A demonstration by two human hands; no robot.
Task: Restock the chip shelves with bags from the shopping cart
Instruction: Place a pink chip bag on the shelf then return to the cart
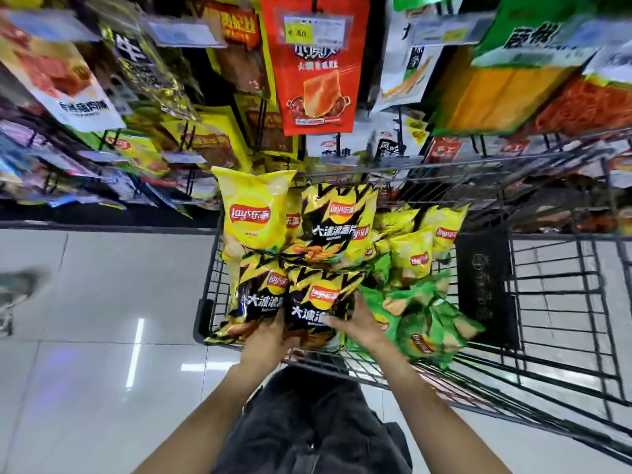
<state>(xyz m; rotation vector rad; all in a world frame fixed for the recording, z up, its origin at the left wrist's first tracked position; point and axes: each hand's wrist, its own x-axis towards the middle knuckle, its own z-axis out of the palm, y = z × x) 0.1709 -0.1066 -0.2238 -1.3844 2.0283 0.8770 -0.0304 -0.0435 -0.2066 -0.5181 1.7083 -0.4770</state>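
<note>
- Both hands are down at the near edge of the shopping cart [547,340], and I see them working the same cluster of black-and-yellow bags.
- My left hand [265,336] has its fingers curled round the lower end of a black-and-yellow chip bag [260,299] at the cart's near-left corner — the bag stands almost upright against the wire side.
- My right hand [359,323] grips the neighbouring black-and-yellow bag [321,299] from its right side, thumb across the front and fingers tucked behind; the two bags touch each other.
- Just beside the right hand, toward the near-right of the basket, lie green chip bags [424,323], crumpled and tilted.
- At the far-left corner a plain yellow chip bag [249,213] stands tall, with another black-and-yellow bag [338,220] leaning next to it; smaller yellow bags [413,251] fill the far-right part.
- Beyond the cart's far edge hang the shelves' snack packets — a red pouch [314,66] in the middle is the clearest; the rest are blurred.
- Pale floor tiles [102,302] run along the left of the cart.
</note>
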